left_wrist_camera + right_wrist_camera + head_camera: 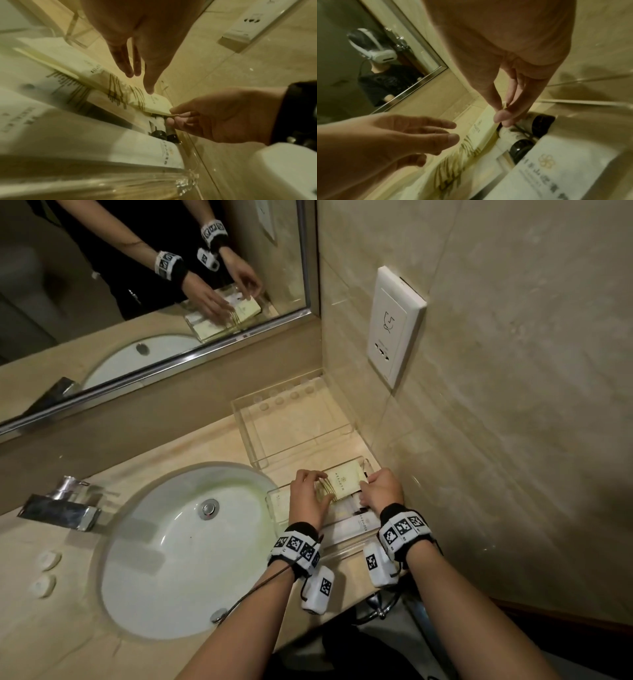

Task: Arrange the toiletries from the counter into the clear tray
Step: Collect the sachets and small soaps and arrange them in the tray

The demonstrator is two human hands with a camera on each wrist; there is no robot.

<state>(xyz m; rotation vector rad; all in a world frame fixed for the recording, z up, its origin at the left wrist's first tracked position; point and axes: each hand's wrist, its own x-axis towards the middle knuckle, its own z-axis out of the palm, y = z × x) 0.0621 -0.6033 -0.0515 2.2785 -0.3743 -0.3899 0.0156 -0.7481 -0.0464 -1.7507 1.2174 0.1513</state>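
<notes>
A clear tray (275, 498) sits on the counter between the sink and the right wall. Inside it lie a cream packet (346, 482) with gold stripes, small black-capped bottles (159, 133) (522, 148) and a white sachet (556, 169) with a gold logo. My right hand (364, 491) pinches the cream packet's corner between thumb and fingers, as the left wrist view (171, 116) and the right wrist view (501, 116) both show. My left hand (317, 486) hovers over the packet's left side with fingers straight (139, 81), one fingertip touching the packet.
A second clear acrylic holder (294, 422) stands just behind the tray in the corner. The white sink (178, 549) and chrome faucet (61, 508) lie to the left. A wall socket (394, 326) is on the tiled right wall, and the mirror (137, 285) runs behind.
</notes>
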